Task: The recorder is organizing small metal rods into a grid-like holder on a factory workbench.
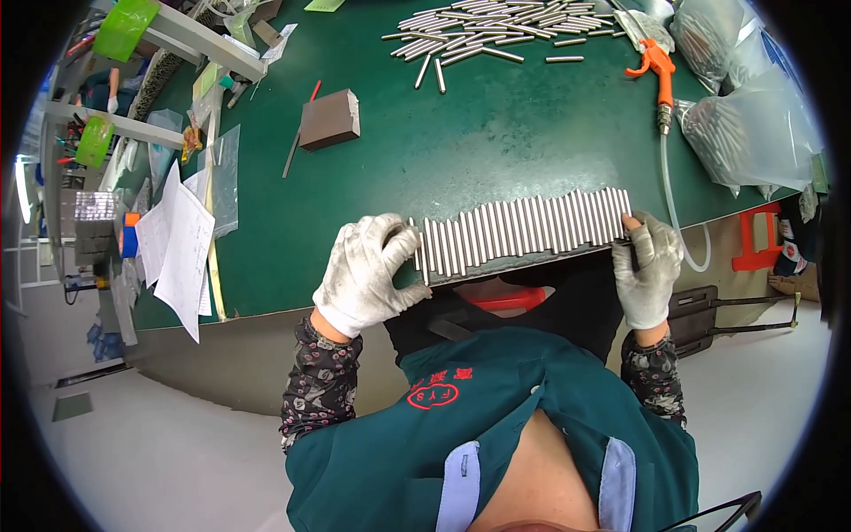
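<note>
A row of shiny metal pins (523,226) lies side by side along the near edge of the green table, their ends slightly uneven. My left hand (368,275), in a white glove, curls its fingers and thumb about the row's left end, touching the outermost pins. At the right end, my right hand (647,270) bends its gloved fingers against the last pins, with a bare fingertip showing. Between them the two hands hold the row from its ends. Farther back lies a loose heap of similar metal pins (505,27).
A brown block (330,120) sits beside a thin red-tipped rod (301,133). On the right are an orange air gun (656,66) with a pale hose (674,195) and clear bags of pins (753,129). Paper sheets (182,248) hang at the left edge; a red stool (756,239) stands right.
</note>
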The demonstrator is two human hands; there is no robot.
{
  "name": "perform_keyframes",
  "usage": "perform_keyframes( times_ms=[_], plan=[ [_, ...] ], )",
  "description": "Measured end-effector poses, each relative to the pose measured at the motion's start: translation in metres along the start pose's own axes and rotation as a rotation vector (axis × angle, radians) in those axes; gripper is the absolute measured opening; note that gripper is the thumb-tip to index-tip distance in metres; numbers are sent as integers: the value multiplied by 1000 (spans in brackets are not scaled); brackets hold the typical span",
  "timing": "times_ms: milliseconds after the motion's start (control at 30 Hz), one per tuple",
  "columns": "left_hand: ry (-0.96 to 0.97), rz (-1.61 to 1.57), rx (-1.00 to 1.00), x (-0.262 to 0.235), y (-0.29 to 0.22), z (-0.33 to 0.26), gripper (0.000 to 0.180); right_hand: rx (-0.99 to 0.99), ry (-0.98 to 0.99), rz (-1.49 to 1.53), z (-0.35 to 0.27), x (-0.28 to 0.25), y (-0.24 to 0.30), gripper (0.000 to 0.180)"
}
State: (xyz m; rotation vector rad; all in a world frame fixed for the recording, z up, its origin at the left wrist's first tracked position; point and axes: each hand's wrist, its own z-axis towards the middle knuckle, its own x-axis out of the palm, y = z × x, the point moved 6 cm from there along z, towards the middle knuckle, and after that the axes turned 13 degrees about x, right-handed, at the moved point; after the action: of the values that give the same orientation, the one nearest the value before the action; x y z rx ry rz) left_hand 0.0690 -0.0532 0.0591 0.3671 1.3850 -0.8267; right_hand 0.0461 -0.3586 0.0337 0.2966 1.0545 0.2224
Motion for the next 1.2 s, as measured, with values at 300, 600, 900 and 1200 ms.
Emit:
perform_keyframes(
  times_ms=[300,600,900,1200],
  plan=[
    [-68,25,189,1,-9,0,59,7,10,2,0,2,-1,31],
    [-162,-9,334,3,-12,-5,34,26,35,-7,1,1,-2,31],
    [-563,-462,-334,12,29,-3,11,12,24,6,0,2,1,31],
    [-349,27,-229,15,7,3,61,13,41,12,3,0,0,31]
  ],
)
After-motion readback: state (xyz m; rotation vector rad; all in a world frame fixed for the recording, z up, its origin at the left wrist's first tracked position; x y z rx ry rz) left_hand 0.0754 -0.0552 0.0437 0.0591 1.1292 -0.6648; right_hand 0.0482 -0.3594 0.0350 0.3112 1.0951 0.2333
